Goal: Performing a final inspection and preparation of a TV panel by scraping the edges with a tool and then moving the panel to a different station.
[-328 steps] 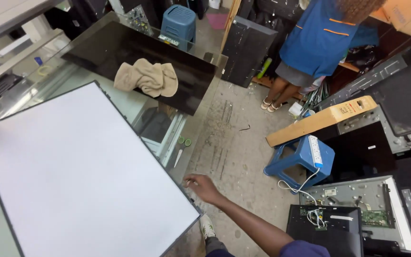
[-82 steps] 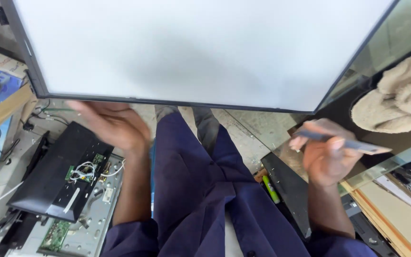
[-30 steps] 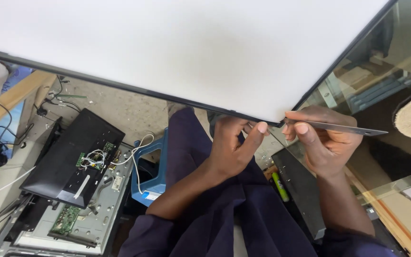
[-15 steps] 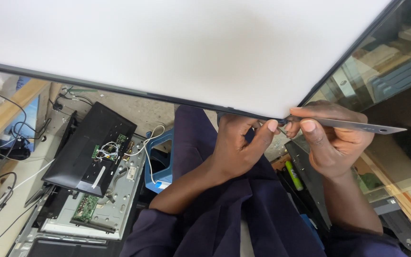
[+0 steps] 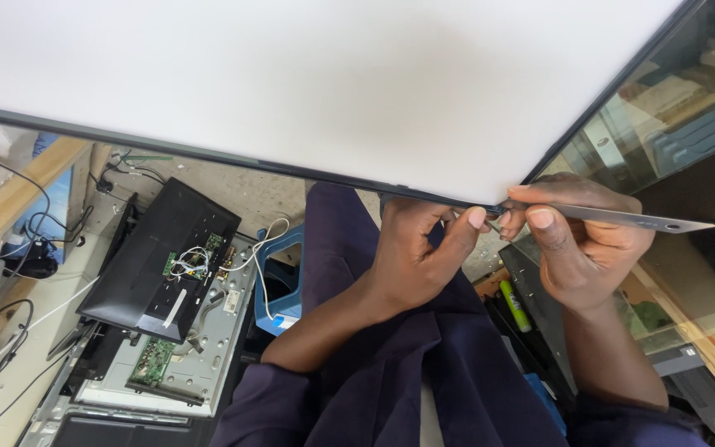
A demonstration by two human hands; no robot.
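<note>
A large white panel with a thin black frame fills the upper view, lying on a glass table. My left hand pinches the frame's near edge close to its corner. My right hand holds a thin flat metal blade, its tip set at the same corner of the frame. Both hands meet at that corner. My dark blue trousers are below.
On the floor at left lie an opened screen chassis with green circuit boards and a black back cover. A blue stool, loose cables and a green marker are nearby. The glass tabletop extends right.
Over the last second my hands stayed at the panel's corner with the blade; the view shifted slightly. Earlier my hands were apart below the panel's edge.
</note>
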